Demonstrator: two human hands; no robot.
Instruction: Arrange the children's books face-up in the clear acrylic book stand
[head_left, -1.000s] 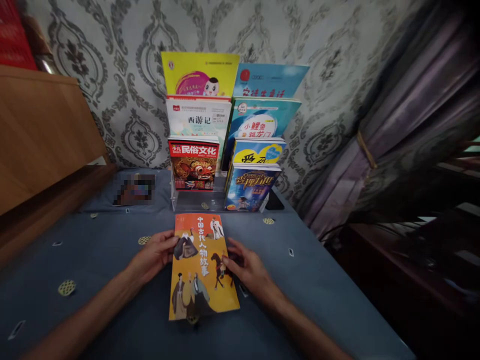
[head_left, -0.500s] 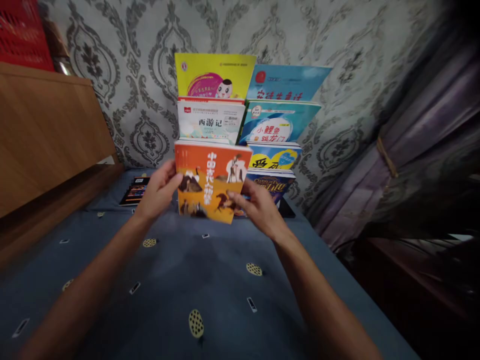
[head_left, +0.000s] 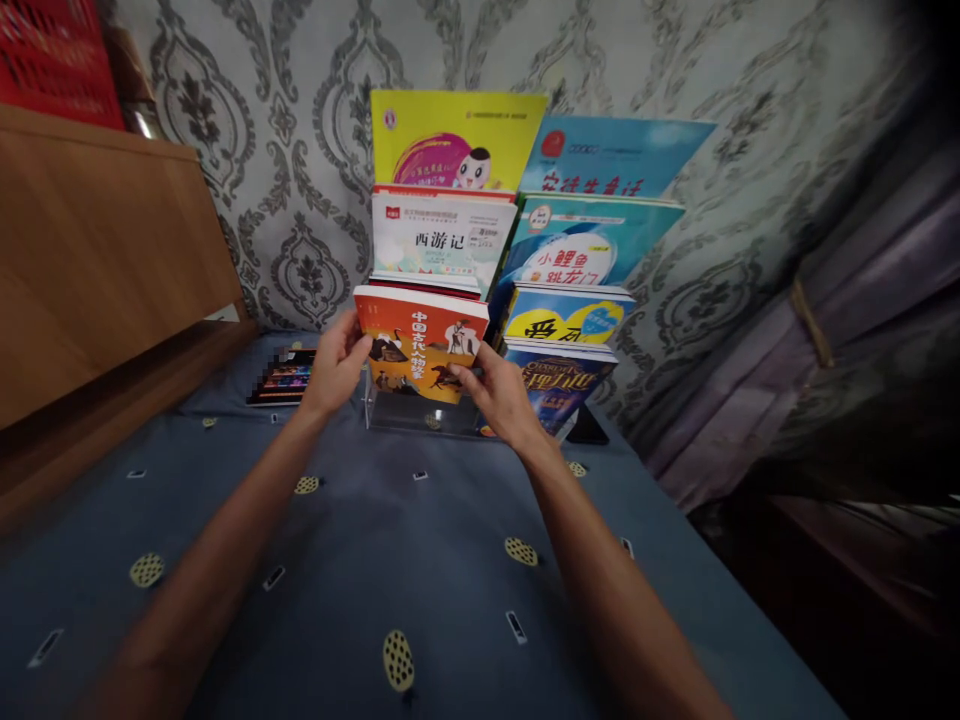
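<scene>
My left hand [head_left: 335, 366] and my right hand [head_left: 504, 392] grip an orange book [head_left: 421, 350] by its two sides, with the thumbs on its front cover. Its top leans away over a clear acrylic book rack [head_left: 409, 415], above the rack's low front. Right behind it stand a white book [head_left: 439, 235] and a yellow book [head_left: 457, 135]. To its right, a dark blue book [head_left: 559, 385] fills the front tier, with a yellow-and-blue book [head_left: 566, 318], a teal book [head_left: 592, 240] and a blue book [head_left: 619, 155] rising behind.
Dark-covered books [head_left: 285, 378] lie left of the rack on the blue patterned cloth [head_left: 337, 590]. A black flat object [head_left: 587, 425] lies at the rack's right. A wooden cabinet [head_left: 105, 240] with a red basket [head_left: 56, 65] stands left; a tied curtain [head_left: 780, 340] hangs right.
The orange book has moved away from me and tipped back, so the rack's clear front now shows below it. Both hands keep hold of it. The view has shifted slightly.
</scene>
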